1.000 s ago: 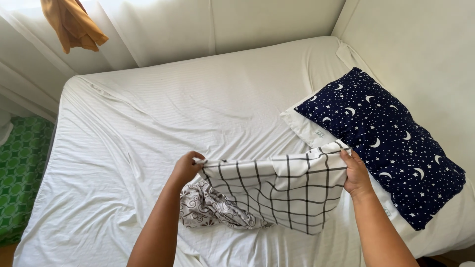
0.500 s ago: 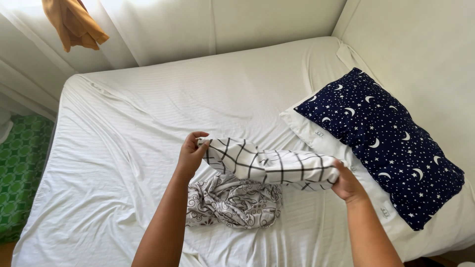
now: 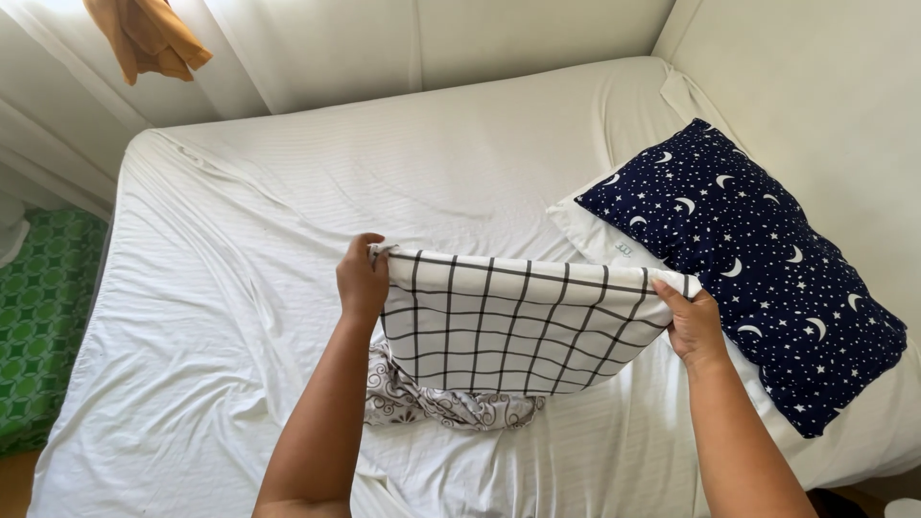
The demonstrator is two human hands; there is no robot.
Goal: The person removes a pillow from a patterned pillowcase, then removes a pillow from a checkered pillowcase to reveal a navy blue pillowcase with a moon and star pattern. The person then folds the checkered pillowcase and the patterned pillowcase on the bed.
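Note:
I hold a white pillowcase with a black grid pattern [image 3: 508, 321] stretched out above the bed. My left hand [image 3: 362, 280] grips its left top corner and my right hand [image 3: 693, 326] grips its right top corner. The cloth hangs down between them in a shallow curve. Beneath it lies a crumpled grey-and-white patterned cloth [image 3: 432, 405], partly hidden by the pillowcase.
A white striped sheet covers the bed [image 3: 288, 230]. A navy pillow with moons and stars [image 3: 758, 259] lies on a white pillow [image 3: 590, 233] at the right. An orange cloth [image 3: 144, 38] hangs top left. A green patterned mat [image 3: 38, 317] is at the left.
The grid pillowcase was bunched into a narrow roll half a second ago; now it is spread wide and taut. Both hands have lifted slightly and moved apart.

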